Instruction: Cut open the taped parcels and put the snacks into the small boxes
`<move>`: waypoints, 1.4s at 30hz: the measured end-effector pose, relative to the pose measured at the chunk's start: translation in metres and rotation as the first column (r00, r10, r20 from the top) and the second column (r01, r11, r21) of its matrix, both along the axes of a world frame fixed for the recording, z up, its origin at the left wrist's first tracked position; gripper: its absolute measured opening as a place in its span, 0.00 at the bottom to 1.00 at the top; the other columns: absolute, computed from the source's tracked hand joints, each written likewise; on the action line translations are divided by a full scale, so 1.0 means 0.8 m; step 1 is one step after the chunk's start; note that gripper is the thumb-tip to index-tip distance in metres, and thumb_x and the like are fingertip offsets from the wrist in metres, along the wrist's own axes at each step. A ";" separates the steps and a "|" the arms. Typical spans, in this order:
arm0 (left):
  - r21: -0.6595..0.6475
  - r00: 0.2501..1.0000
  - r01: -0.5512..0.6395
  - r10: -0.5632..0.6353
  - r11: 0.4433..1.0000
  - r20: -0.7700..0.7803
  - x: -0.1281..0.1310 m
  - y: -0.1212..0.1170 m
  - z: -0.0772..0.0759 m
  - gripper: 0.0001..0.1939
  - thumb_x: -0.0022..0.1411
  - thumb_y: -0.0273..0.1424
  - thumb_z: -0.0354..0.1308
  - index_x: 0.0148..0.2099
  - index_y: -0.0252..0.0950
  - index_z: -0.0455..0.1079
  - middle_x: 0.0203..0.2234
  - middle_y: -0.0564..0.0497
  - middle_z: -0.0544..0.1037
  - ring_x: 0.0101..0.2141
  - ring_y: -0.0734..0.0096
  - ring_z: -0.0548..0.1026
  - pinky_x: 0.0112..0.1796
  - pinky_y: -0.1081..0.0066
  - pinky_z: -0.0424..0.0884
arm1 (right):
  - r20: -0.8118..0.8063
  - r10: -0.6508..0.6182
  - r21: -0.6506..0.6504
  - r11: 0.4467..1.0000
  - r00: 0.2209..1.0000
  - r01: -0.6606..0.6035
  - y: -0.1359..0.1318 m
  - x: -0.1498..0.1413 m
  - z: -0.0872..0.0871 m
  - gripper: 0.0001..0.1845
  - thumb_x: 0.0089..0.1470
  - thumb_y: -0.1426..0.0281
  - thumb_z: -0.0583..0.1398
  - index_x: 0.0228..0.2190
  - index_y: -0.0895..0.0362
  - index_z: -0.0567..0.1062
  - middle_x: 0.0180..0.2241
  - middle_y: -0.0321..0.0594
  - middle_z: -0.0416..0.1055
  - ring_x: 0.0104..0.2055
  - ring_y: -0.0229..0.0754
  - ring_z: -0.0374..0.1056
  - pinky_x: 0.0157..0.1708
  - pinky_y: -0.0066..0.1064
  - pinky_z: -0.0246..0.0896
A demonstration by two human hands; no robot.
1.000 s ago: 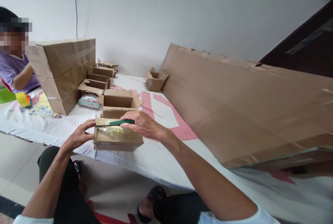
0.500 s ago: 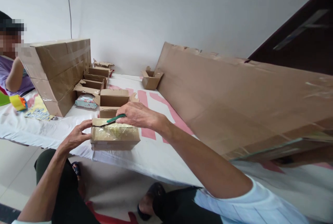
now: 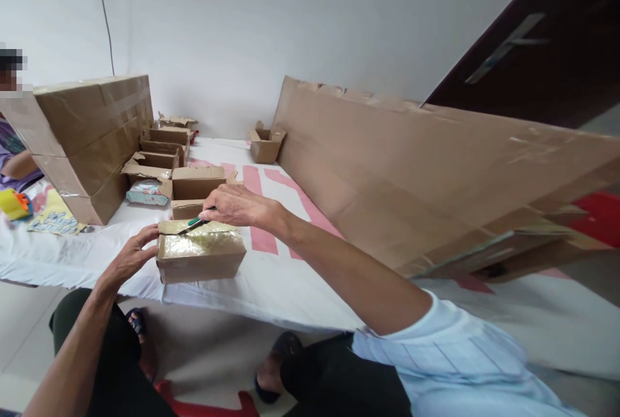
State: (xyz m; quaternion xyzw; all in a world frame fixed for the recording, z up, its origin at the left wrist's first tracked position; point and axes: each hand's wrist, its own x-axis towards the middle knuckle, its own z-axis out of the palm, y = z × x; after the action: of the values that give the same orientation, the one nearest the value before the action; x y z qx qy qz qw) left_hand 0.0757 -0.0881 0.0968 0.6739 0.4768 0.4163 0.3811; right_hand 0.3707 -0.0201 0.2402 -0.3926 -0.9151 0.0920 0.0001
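Note:
A small taped cardboard box (image 3: 201,252) sits near the front edge of a white cloth-covered surface (image 3: 285,281). My left hand (image 3: 126,257) grips the box's left end, fingers curled round its corner. My right hand (image 3: 236,205) is closed on a green-handled utility knife (image 3: 196,222), whose blade rests along the box's top far edge, where the tape looks slit.
Several open small boxes (image 3: 196,183) stand behind the taped one. A big taped carton (image 3: 87,139) is at the left, a long flat carton (image 3: 436,172) at the right. Another person's arm (image 3: 17,162) shows at far left, beside a yellow toy (image 3: 13,204).
My right hand has drawn the knife leftward and further along the box top. The view has swung to the right, so everything sits further left in frame.

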 end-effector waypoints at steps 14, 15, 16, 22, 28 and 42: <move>-0.019 1.000 0.021 -0.021 1.000 -0.005 0.000 0.005 -0.002 0.31 0.62 0.56 0.74 0.59 0.42 0.87 0.71 0.38 0.77 0.72 0.37 0.70 0.73 0.46 0.65 | 0.071 0.033 0.062 0.997 0.997 -0.037 -0.001 0.027 -0.006 0.19 0.73 0.63 0.62 0.31 0.57 0.85 0.31 0.41 0.79 0.31 0.41 0.63 0.32 0.36 0.44; -0.021 1.000 0.021 -0.021 1.000 -0.010 -0.001 0.005 -0.002 0.31 0.62 0.56 0.74 0.59 0.42 0.87 0.71 0.38 0.77 0.72 0.36 0.71 0.72 0.46 0.66 | 0.065 0.039 0.057 0.997 0.997 -0.043 -0.001 0.030 -0.006 0.19 0.73 0.63 0.62 0.32 0.56 0.86 0.32 0.41 0.80 0.32 0.41 0.63 0.32 0.36 0.44; -0.018 1.000 0.024 -0.024 1.000 -0.015 -0.001 0.005 -0.001 0.30 0.62 0.55 0.74 0.59 0.42 0.87 0.70 0.38 0.77 0.72 0.37 0.71 0.72 0.46 0.67 | 0.048 0.038 0.056 0.998 0.998 -0.040 0.000 0.035 -0.007 0.19 0.74 0.62 0.61 0.34 0.56 0.86 0.33 0.41 0.81 0.32 0.41 0.64 0.32 0.35 0.45; -0.017 0.998 0.059 -0.059 0.998 -0.003 0.002 0.007 -0.002 0.30 0.62 0.55 0.74 0.59 0.42 0.87 0.71 0.39 0.76 0.72 0.37 0.70 0.73 0.47 0.65 | 0.008 0.006 0.087 0.996 1.000 -0.007 0.003 0.060 -0.030 0.19 0.75 0.62 0.59 0.38 0.55 0.88 0.35 0.41 0.83 0.34 0.41 0.68 0.33 0.34 0.45; -0.015 0.996 0.040 -0.041 0.999 -0.083 0.001 0.007 0.005 0.30 0.63 0.57 0.73 0.58 0.43 0.87 0.71 0.40 0.77 0.72 0.37 0.70 0.73 0.46 0.64 | -0.091 0.042 0.093 0.995 0.995 -0.033 0.004 0.081 -0.053 0.19 0.75 0.63 0.60 0.36 0.55 0.87 0.36 0.41 0.83 0.36 0.42 0.70 0.34 0.34 0.47; -0.077 0.996 0.082 -0.084 0.994 -0.020 0.005 0.007 0.016 0.36 0.62 0.60 0.73 0.61 0.41 0.85 0.72 0.38 0.75 0.74 0.34 0.67 0.75 0.44 0.61 | -0.101 -0.162 0.068 0.983 0.982 0.169 -0.008 0.154 -0.054 0.20 0.72 0.62 0.60 0.30 0.53 0.85 0.32 0.40 0.81 0.35 0.44 0.70 0.34 0.35 0.48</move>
State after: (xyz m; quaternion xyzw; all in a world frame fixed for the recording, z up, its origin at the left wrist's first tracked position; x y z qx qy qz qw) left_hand 0.0799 -0.0824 0.1097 0.6829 0.4684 0.3737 0.4178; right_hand 0.4935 -0.0268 0.1967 -0.4624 -0.8810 0.0752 0.0663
